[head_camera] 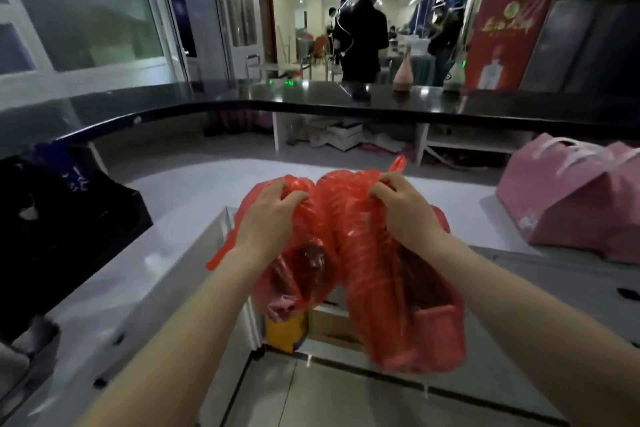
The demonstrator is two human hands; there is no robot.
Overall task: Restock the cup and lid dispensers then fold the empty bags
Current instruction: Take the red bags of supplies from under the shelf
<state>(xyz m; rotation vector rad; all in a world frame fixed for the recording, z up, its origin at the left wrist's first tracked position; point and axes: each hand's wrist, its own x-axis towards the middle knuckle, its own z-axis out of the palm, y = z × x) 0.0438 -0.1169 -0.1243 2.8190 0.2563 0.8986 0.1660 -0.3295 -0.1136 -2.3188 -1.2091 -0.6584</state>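
Two red translucent plastic bags hang in front of me above the counter's inner corner. My left hand (268,215) grips the gathered top of the left red bag (301,274), which shows a dark round shape inside. My right hand (403,210) grips the bunched top of the right red bag (405,305); ribbed stacked shapes show through its film. Both bags sag below my hands, and a loose red handle strip dangles at the left.
A grey L-shaped counter (180,204) runs left and ahead. A black bag (59,218) sits on its left part, a pink bag (575,204) on its right. A yellow box (285,329) stands under the counter. A dark upper ledge (311,97) carries two vases. People stand beyond.
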